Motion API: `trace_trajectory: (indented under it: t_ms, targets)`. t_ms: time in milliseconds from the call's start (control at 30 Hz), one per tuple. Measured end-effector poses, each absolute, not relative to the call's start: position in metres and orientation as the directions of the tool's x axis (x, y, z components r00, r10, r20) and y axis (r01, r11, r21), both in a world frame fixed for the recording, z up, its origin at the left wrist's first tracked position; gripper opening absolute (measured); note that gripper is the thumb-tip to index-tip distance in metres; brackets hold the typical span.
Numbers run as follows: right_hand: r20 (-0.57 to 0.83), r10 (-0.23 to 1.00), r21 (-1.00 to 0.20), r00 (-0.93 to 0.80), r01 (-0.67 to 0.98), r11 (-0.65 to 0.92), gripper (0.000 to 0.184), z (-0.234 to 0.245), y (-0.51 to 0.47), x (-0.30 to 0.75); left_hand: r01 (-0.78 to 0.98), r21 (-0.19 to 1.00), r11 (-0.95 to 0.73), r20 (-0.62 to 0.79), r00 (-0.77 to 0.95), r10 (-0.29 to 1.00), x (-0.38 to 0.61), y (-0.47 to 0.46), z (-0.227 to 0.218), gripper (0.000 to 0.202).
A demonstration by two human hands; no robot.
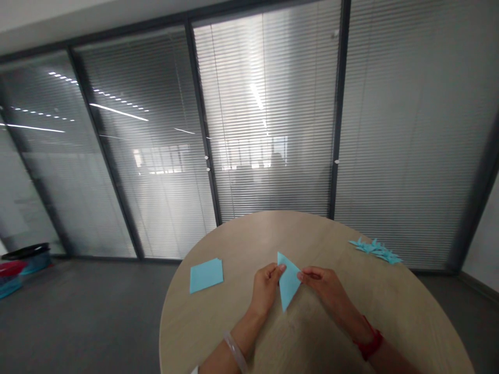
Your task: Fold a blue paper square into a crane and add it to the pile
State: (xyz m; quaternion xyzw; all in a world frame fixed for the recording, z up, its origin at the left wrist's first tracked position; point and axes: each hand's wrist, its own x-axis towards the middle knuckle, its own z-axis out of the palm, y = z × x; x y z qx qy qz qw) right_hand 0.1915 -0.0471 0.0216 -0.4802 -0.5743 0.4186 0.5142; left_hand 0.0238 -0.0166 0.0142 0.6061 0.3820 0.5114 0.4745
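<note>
Overall, a round wooden desk (234,239) bears a folded triangle of light-blue paper (288,284), its long axis pointing toward the person. It stands between the left hand (266,288) and right hand (325,288), about equally near, their fingers pinched together on opposite edges.

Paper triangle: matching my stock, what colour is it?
The paper triangle is pale blue, best in head view.

In front of me is a big glass wall (273,130) with gray blinds (409,130) and dark frames (339,104). Lights shine back in the glass at the upper left. The gray floor (97,317) runs under my round wood desk (241,239). A blue bin with a black rim (29,258) stands at the far left.
</note>
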Motion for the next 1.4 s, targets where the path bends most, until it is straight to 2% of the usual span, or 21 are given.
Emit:
trace_trajectory:
  t_ms: [233,533,700,867,1000,1400]
  targets:
    - [0.167,0.985,-0.982,-0.036,0.082,0.169,0.036,0.023,-0.048,0.189,-0.120,0.968,-0.221,0.239,0.173,0.956,0.024,-0.023,0.025,0.050]
    - [0.177,0.981,-0.975,-0.074,0.120,0.185,0.037,0.020,-0.048,0.190,-0.217,0.962,-0.168,0.207,0.173,0.963,0.024,-0.023,0.024,0.047]
    - [0.157,0.985,-0.977,-0.072,0.132,0.165,0.034,0.019,-0.047,0.189,-0.202,0.956,-0.211,0.241,0.139,0.960,0.023,-0.022,0.021,0.046]
    - [0.209,0.975,-0.963,-0.075,0.159,0.219,0.032,0.019,-0.048,0.189,-0.237,0.953,-0.188,0.224,0.137,0.965,0.023,-0.021,0.022,0.046]
    - [0.245,0.965,-0.943,-0.098,0.206,0.260,0.025,0.020,-0.050,0.189,-0.224,0.947,-0.230,0.256,0.098,0.962,0.022,-0.022,0.022,0.046]
    - [0.246,0.964,-0.920,-0.096,0.289,0.264,0.029,0.022,-0.053,0.185,-0.267,0.936,-0.227,0.245,0.034,0.969,0.021,-0.022,0.025,0.044]
